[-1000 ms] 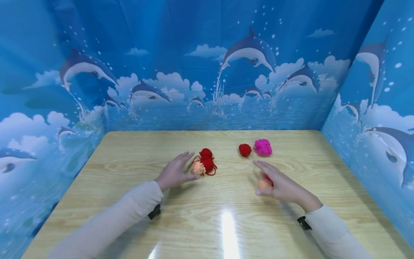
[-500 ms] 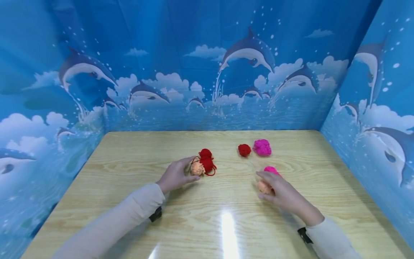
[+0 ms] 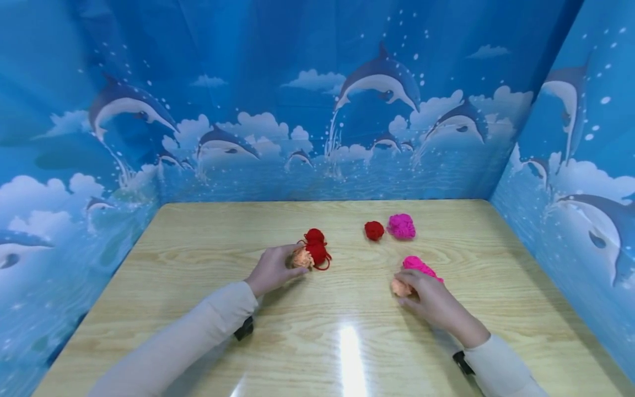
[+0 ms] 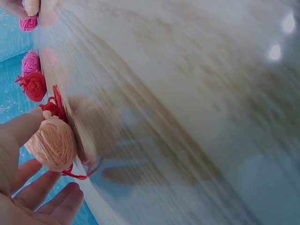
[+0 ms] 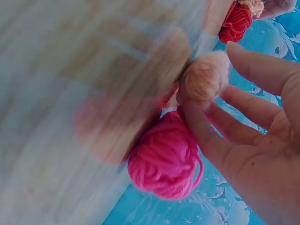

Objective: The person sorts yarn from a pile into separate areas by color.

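My left hand (image 3: 270,270) has its thumb and fingers around a peach yarn ball (image 3: 302,258), which sits against two red yarn balls (image 3: 317,251) with loose red strands. In the left wrist view the thumb touches one side of that peach ball and the fingers lie along the other. With thumb and forefinger, my right hand (image 3: 432,302) pinches a second peach yarn ball (image 5: 202,79). A bright pink yarn ball (image 5: 165,157) lies right beside that forefinger, and the hand partly covers it in the head view.
Farther back on the wooden table (image 3: 223,226) lie a dark red yarn ball (image 3: 374,230) and a magenta yarn ball (image 3: 402,226), side by side. Blue dolphin-print curtains (image 3: 278,110) stand along the back and sides. Light glares off the table's front.
Both hands have closed in around their peach yarn balls. The right hand's ball has shifted slightly left and nearer, and more of the bright pink yarn shows behind that hand.
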Motion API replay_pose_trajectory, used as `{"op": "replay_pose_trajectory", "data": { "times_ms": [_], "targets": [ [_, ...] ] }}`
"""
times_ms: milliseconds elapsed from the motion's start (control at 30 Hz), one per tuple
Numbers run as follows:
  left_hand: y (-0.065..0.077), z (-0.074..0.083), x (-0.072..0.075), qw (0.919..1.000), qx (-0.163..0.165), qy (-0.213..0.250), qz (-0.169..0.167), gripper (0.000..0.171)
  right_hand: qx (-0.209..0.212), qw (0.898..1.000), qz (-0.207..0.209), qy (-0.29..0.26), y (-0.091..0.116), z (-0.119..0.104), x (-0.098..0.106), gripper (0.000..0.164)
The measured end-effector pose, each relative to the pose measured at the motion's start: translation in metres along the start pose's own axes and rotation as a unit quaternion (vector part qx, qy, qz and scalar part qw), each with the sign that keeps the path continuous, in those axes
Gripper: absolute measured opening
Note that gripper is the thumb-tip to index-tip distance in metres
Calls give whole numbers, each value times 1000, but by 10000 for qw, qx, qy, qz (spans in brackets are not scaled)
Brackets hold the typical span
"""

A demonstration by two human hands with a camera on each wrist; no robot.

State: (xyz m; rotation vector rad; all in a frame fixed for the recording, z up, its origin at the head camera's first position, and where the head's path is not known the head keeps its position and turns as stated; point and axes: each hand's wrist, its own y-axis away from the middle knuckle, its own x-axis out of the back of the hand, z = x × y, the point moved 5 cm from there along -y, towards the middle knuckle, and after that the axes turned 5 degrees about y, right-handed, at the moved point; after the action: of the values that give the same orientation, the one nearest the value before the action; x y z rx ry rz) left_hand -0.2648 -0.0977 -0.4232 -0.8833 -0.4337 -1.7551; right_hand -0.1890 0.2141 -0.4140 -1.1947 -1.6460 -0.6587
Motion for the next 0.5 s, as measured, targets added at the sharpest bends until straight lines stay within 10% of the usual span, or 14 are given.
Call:
{"op": "replay_pose_trajectory", "data": {
  "times_ms": [500],
  "targets": [
    [-1,-4,-3,9996,166,209,115,52,29,9992,3,399,-11,-3,0,32]
  ]
}}
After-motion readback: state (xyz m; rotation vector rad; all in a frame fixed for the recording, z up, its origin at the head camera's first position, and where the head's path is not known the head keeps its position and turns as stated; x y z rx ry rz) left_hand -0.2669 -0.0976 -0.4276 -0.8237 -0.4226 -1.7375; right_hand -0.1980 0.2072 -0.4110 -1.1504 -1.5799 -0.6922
